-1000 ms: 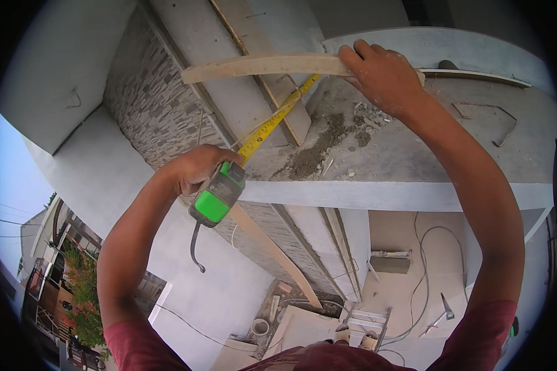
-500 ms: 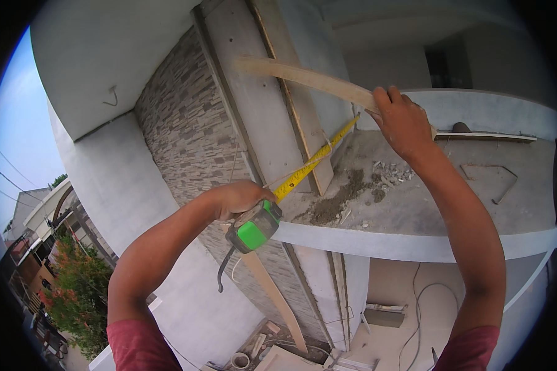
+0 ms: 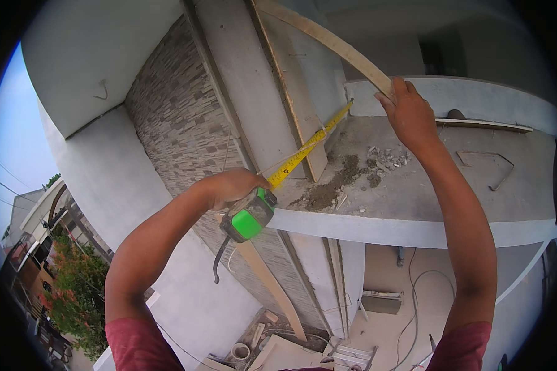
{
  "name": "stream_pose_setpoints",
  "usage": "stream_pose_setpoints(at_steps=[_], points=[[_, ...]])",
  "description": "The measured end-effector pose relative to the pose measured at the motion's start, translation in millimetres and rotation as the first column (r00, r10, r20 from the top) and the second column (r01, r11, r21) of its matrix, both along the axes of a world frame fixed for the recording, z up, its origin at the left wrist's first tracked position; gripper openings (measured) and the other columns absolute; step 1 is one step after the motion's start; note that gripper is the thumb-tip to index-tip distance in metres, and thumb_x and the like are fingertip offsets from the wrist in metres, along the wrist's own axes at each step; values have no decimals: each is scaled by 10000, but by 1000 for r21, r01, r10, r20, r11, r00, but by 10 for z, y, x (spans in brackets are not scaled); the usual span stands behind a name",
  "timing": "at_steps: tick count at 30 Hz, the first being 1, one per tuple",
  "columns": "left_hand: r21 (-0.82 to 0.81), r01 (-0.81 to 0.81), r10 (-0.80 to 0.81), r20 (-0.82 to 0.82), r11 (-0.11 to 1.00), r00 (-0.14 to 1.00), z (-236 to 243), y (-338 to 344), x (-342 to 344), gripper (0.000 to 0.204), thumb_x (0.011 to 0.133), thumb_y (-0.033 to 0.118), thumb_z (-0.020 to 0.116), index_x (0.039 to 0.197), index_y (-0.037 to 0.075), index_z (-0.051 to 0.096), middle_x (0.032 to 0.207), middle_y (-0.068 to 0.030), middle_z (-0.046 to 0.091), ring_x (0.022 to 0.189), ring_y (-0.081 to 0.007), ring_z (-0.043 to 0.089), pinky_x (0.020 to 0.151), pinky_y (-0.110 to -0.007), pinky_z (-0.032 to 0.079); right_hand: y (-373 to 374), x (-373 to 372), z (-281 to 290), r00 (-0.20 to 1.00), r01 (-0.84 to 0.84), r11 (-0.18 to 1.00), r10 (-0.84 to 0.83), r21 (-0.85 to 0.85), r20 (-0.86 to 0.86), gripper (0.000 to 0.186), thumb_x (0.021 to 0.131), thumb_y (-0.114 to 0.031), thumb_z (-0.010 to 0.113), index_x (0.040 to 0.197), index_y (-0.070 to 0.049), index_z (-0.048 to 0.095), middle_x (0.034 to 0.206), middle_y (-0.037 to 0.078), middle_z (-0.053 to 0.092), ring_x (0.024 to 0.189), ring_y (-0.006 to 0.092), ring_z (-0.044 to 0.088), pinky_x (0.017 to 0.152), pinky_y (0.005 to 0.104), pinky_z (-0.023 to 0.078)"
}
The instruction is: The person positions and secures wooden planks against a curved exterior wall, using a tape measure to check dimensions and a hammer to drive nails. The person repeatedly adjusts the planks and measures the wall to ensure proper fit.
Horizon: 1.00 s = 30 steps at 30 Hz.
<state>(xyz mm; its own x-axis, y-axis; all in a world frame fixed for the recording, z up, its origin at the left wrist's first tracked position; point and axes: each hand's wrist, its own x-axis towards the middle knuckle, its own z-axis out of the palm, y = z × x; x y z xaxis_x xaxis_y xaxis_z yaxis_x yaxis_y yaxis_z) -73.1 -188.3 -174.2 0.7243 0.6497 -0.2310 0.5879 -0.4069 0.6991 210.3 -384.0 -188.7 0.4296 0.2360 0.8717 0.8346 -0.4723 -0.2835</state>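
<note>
My left hand (image 3: 236, 187) is closed round a green and black tape measure (image 3: 247, 222), with its strap dangling below. From the case the yellow blade (image 3: 300, 157) runs out over the concrete ledge, its far end by the corner at the low wall. A thin string crosses near the blade. Further right, my right hand (image 3: 408, 116) grips the near end of a long wooden strip (image 3: 337, 44), which slants up and left in front of the grey column (image 3: 244, 80). Another wooden strip (image 3: 271, 290) hangs below the tape case; its upper end is hidden.
Crumbled mortar (image 3: 334, 185) and rubble lie on the concrete ledge (image 3: 427, 185). A bent metal rod (image 3: 507, 162) and a straight white-edged length (image 3: 483, 125) rest there too. Stone-patterned cladding (image 3: 173, 93) covers the wall at left. Far below are a cable (image 3: 418, 309) and a bucket (image 3: 240, 351).
My right hand has moved a little right, and the strip's far end has swung upward. The view has shifted slightly. My left hand still holds the tape measure with its blade out.
</note>
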Motion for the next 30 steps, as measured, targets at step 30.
stream_pose_setpoints(at_steps=[30], points=[[264,293,-272,-114,919,955,-528,-98,1345,715,891,591,594,1101,-91,641,943,-130,635,858,-208,598,794,-339,473,-577,972,-1059,736,397,792,-577,-464,-354,320,960,-217,518,1215,-47,611,1222,198,614,1149,371,611,969,489,473]])
